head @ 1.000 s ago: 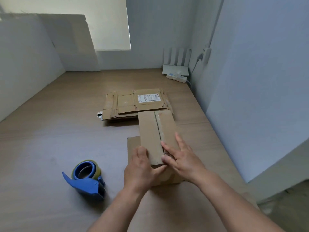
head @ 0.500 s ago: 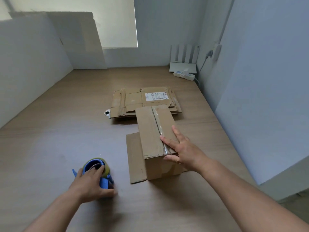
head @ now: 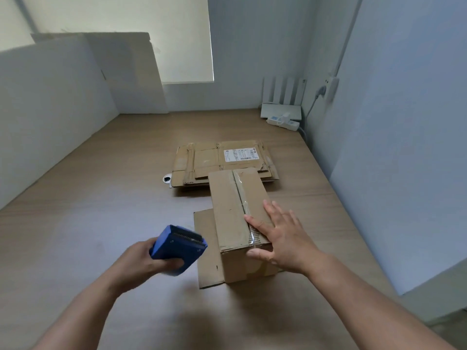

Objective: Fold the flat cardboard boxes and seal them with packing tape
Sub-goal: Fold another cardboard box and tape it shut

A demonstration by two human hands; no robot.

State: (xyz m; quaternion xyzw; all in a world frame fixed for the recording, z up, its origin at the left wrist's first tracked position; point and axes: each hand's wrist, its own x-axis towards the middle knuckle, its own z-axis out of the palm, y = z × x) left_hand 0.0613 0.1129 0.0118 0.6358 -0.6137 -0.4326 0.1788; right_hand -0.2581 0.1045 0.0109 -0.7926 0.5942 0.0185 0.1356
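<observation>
Across the whole view ran the wooden tabletop [head: 101, 223], with me at its six o'clock edge. White boards [head: 126, 77] leaned against the wall out at eleven o'clock. Dead ahead at twelve sat the stack of flat cardboard boxes [head: 202, 160], a white shipping label [head: 240, 155] on the top one.

Closer in, right at the middle, stood the folded box [head: 227, 210], upright, flaps down, its far end just overlapping that stack. A strip of clear tape [head: 242, 195] ran down the centre seam. Under the box, poking out toward nine o'clock, lay a flat cardboard sheet [head: 204, 248].

Now the hands! My right hand [head: 280, 236] was down on top of the box at its five o'clock corner, fingers spread and straight, pressing the right flap, thumb lying along the near face just under the edge. My left hand [head: 141, 261] had its fingers curled tight around the blue tape dispenser [head: 177, 246], held at eight o'clock from the box and just beside the cardboard sheet, toothed blade facing up and away from me. It looked clear of the tabletop, though blur made that hard to call.

Away at one o'clock, a white router [head: 283, 97] stood in the corner with a power strip [head: 283, 121] in front of it. Smallest of all, a little round object [head: 166, 178] peeked out at the stack's nine o'clock edge; I couldn't tell what it was.
</observation>
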